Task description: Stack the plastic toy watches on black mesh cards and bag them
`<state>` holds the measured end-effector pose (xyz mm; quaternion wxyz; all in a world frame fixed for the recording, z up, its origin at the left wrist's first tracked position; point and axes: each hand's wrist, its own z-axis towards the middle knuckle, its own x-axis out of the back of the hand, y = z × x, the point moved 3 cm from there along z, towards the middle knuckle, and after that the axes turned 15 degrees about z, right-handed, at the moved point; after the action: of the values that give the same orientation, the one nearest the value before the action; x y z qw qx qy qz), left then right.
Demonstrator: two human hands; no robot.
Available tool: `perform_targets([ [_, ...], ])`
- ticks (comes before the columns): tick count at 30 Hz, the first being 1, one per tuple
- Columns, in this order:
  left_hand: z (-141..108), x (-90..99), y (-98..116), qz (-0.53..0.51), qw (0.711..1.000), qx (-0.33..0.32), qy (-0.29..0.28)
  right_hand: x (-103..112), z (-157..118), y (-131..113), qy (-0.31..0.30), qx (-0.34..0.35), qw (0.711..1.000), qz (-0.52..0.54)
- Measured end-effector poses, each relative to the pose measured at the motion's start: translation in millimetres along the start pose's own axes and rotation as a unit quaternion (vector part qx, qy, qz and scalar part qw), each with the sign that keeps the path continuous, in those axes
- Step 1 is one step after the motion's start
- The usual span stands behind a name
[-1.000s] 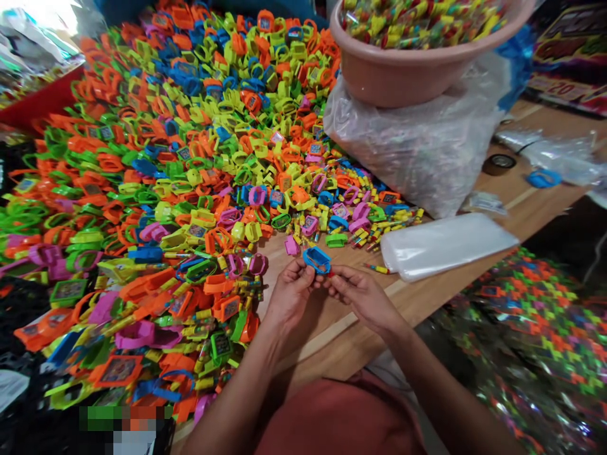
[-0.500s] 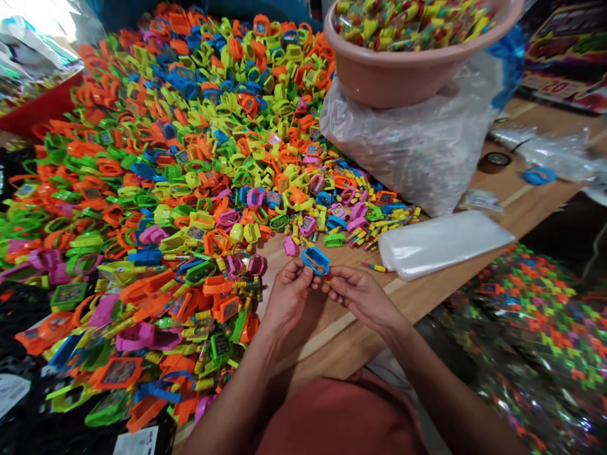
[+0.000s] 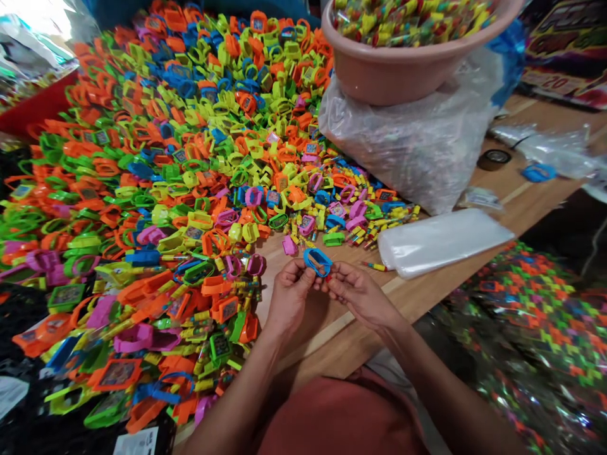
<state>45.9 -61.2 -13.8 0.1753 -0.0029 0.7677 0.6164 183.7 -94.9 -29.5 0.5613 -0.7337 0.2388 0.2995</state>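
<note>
A blue toy watch (image 3: 317, 261) is held up between my hands, above the bare front part of the wooden table. My left hand (image 3: 290, 292) pinches its left side between thumb and fingers. On the other side, my right hand (image 3: 356, 291) has its fingers closed at the watch's right edge, with a small red bit showing at the fingertips. A large heap of colourful toy watches (image 3: 190, 170) spreads left and ahead of my hands. Just beyond the fingers lie a pink watch (image 3: 289, 245) and a green one (image 3: 334, 239).
A pink basin (image 3: 393, 72) of small wrapped tubes stands on a full plastic bag (image 3: 408, 145). Clear flat bags (image 3: 446, 243) lie right of my hands, with a tape roll (image 3: 494, 159) beyond. Filled bags (image 3: 535, 328) sit lower right, past the table edge.
The blue watch has turned slightly between my fingers, and its band now shows more open. Both hands stay in nearly the same place.
</note>
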Motion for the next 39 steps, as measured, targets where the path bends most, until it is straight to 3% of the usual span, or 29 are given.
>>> perform_targets([
  [9,-7,-3.7,-1,-0.002,1.0,0.004,0.017,7,3,7,0.0,0.003,1.0,-0.013],
  [13,-11,-4.2,2,0.046,0.999,-0.008,0.023,0,1,8,-0.005,0.023,0.998,-0.058],
  [16,-14,8.2,23,0.136,0.99,-0.029,0.036,-1,-4,6,-0.021,0.012,0.991,-0.13],
  [18,-18,29.5,50,0.231,0.967,-0.049,0.093,10,-10,-1,-0.009,0.013,0.975,-0.22],
  [21,-25,74.5,100,0.371,0.879,-0.105,0.28,42,-21,-24,0.067,0.029,0.913,-0.402],
  [23,-29,97.3,124,0.413,0.801,-0.177,0.396,62,-26,-39,0.128,0.013,0.839,-0.529],
  [24,-28,103.3,130,0.424,0.772,-0.208,0.426,69,-28,-45,0.153,-0.003,0.794,-0.588],
  [25,-25,105.4,130,0.433,0.756,-0.227,0.435,73,-28,-49,0.171,-0.02,0.749,-0.639],
  [27,-8,99.2,116,0.462,0.768,-0.207,0.392,71,-26,-49,0.181,-0.041,0.675,-0.714],
  [29,18,83.7,88,0.505,0.799,-0.127,0.301,63,-22,-42,0.163,-0.037,0.632,-0.757],
  [31,44,66.8,60,0.549,0.806,-0.055,0.214,55,-19,-31,0.143,-0.022,0.61,-0.779],
  [33,64,56.4,41,0.552,0.812,-0.028,0.187,54,-17,-23,0.131,0.0,0.611,-0.78],
  [34,71,53.8,35,0.544,0.818,-0.021,0.186,56,-16,-20,0.13,0.014,0.625,-0.769],
  [36,78,52.2,25,0.52,0.835,-0.007,0.179,62,-15,-16,0.124,0.046,0.683,-0.718],
  [39,75,51.0,16,0.451,0.879,0.002,0.152,66,-13,-12,0.102,0.092,0.793,-0.594],
])
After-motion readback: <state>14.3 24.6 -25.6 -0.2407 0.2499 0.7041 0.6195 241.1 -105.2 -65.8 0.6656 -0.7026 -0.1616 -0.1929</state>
